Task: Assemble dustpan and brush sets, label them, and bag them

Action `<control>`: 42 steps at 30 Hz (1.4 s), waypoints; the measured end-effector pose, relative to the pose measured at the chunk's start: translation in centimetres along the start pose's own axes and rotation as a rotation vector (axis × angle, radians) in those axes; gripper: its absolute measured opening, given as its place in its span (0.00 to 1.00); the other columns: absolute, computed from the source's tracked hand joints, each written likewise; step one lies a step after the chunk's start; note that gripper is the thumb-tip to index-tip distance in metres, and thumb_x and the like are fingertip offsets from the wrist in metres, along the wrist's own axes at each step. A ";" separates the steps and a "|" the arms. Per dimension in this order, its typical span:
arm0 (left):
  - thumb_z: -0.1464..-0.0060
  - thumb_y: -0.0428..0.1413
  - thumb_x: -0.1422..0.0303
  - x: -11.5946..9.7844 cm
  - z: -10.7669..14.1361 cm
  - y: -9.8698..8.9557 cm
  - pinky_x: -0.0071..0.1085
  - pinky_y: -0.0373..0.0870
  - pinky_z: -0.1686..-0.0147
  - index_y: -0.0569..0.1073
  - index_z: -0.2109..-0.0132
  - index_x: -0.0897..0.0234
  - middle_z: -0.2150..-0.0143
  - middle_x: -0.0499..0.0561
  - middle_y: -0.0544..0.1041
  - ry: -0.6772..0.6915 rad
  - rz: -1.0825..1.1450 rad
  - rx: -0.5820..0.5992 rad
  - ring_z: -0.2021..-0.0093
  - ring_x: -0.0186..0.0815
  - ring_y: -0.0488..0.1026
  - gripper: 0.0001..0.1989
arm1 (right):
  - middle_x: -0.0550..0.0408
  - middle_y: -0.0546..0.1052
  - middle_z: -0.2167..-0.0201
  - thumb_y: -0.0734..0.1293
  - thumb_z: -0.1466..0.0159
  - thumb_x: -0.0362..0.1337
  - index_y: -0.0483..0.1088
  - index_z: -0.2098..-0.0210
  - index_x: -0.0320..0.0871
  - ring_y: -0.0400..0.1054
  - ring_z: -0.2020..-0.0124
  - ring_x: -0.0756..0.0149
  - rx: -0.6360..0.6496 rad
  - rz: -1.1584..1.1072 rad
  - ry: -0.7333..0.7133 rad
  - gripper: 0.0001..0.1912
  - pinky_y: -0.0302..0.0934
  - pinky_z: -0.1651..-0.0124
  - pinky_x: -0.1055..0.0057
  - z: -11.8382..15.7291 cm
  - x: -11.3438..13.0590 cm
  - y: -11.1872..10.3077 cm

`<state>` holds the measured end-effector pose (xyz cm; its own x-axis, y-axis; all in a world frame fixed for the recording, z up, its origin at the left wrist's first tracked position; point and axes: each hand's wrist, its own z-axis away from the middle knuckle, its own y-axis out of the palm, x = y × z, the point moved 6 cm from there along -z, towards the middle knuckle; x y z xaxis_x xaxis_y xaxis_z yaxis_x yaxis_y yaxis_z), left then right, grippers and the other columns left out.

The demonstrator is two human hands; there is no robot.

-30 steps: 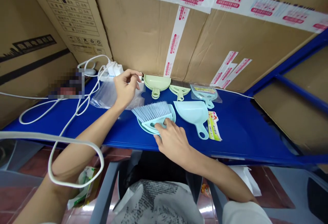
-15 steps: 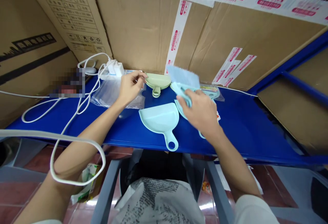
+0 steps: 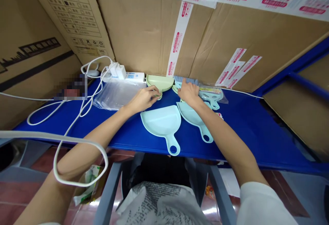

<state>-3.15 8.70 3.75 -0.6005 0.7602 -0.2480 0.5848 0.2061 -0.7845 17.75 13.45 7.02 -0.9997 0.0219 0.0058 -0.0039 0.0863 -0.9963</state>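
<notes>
My left hand (image 3: 146,99) is closed at the handle of the pale green dustpans (image 3: 159,82), which lie stacked at the back of the table; its fingers cover most of the handle. Against the cardboard, my right hand (image 3: 189,94) has its fingers on a light blue hand brush (image 3: 187,80) with grey-blue bristles, low over other pieces. Part of the brush is hidden under that hand. One light blue dustpan (image 3: 161,120) lies in front with its ring handle toward me. A second light blue dustpan (image 3: 195,115) sits right of it, partly under my right forearm.
Clear plastic bags (image 3: 117,93) lie left of my left hand, before a white power strip (image 3: 135,77). White cables (image 3: 83,105) loop across the left side. A packaged light blue piece (image 3: 212,96) lies at the right. Cardboard (image 3: 144,29) walls the back of the blue table (image 3: 246,125).
My right hand has carried the brush away from me and down to the back of the table. My left hand has moved right and nearer, onto the green dustpans' handle.
</notes>
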 end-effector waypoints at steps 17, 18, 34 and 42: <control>0.29 0.54 0.69 -0.5 0.0 -0.8 0.35 0.77 0.61 0.83 0.54 0.66 0.52 0.57 0.81 -0.028 -0.003 -0.046 0.68 0.35 0.77 0.13 | 0.32 0.80 0.44 0.62 0.22 0.49 0.75 0.39 0.38 0.78 0.46 0.39 -0.167 0.017 -0.099 0.24 0.68 0.47 0.52 4.7 -2.6 -5.0; 0.29 0.53 0.69 -0.5 -0.1 -1.0 0.35 0.76 0.62 0.83 0.54 0.66 0.52 0.57 0.81 -0.034 -0.014 -0.051 0.68 0.35 0.77 0.13 | 0.35 0.82 0.48 0.62 0.22 0.49 0.76 0.43 0.39 0.79 0.49 0.42 -0.144 0.014 -0.168 0.22 0.67 0.49 0.55 6.3 -3.5 -5.3; 0.29 0.53 0.66 -1.0 0.0 -1.3 0.35 0.72 0.64 0.82 0.55 0.65 0.52 0.56 0.81 -0.079 -0.054 -0.101 0.71 0.33 0.76 0.14 | 0.45 0.83 0.53 0.66 0.29 0.23 0.79 0.46 0.41 0.76 0.62 0.62 -0.484 0.238 -0.732 0.16 0.63 0.65 0.68 21.8 -8.0 -0.6; 0.30 0.53 0.66 -1.0 0.0 -1.6 0.34 0.72 0.65 0.83 0.57 0.64 0.55 0.55 0.82 -0.099 -0.045 -0.157 0.72 0.33 0.76 0.13 | 0.42 0.81 0.58 0.69 0.32 0.19 0.79 0.49 0.44 0.75 0.59 0.54 -0.866 -0.048 -0.993 0.18 0.72 0.61 0.57 24.4 -9.2 -3.7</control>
<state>-3.49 7.59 5.19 -0.6743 0.6853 -0.2750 0.6293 0.3385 -0.6995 26.42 -11.33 8.57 -0.5914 -0.7028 -0.3955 -0.3951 0.6801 -0.6176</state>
